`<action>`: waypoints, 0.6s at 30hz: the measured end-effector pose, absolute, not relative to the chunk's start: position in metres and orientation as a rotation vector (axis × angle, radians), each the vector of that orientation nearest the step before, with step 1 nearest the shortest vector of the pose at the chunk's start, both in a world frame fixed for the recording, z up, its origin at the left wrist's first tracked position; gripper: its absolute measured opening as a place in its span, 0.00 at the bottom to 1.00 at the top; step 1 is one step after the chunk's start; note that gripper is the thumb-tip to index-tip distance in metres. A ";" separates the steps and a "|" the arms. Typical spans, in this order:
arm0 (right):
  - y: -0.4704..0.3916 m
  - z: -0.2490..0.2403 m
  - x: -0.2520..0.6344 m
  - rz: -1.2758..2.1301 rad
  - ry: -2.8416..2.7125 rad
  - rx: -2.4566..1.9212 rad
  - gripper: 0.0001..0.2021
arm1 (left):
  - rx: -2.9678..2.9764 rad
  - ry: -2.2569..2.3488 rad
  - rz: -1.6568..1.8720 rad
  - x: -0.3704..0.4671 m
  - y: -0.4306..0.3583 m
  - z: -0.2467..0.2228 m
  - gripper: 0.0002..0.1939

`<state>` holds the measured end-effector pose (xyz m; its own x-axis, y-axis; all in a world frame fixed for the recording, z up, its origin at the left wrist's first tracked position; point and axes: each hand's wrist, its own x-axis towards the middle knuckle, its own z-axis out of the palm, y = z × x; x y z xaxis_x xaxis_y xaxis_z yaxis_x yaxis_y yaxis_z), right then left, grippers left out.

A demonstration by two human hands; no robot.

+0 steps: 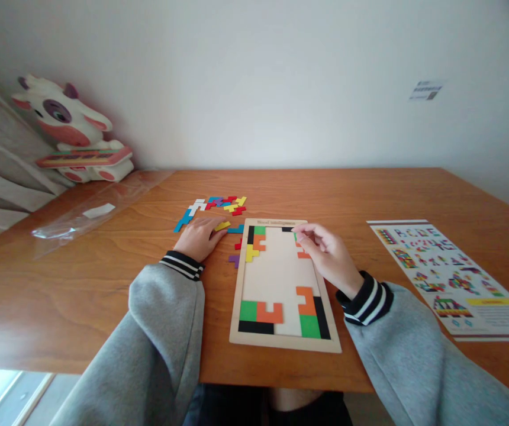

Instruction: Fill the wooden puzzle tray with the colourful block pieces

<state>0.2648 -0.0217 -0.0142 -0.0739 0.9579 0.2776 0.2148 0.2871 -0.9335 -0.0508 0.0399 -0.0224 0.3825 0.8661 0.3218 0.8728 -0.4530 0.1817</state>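
Board [276, 272] corners are holding pieces [311, 326], others [185, 220] lying loose; left hand [197, 238] is resting half-curled, right hand [332, 258] pinching, holds unclear.

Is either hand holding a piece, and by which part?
Cannot tell. A yellow piece lies close by the left hand, but no clear grip shows; the right hand is over the upper right of the board, its grip unclear.
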 end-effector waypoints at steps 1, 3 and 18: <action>-0.022 -0.014 0.265 0.916 -1.524 -1.127 0.15 | -2.622 -1.630 -0.582 -0.051 0.040 -0.023 0.22; -0.022 -0.014 0.265 0.930 -1.520 -1.126 0.15 | -2.626 -1.672 -0.591 -0.051 0.040 -0.024 0.22; -0.022 -0.014 0.266 0.906 -1.516 -1.122 0.13 | -2.532 -1.676 -0.755 -0.051 0.038 -0.026 0.20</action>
<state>0.2655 -0.0218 -0.0140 -0.0675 0.9575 0.2804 0.2062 0.2884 -0.9351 -0.0515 0.0384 -0.0261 0.3097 0.8640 0.3971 0.8701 -0.4259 0.2480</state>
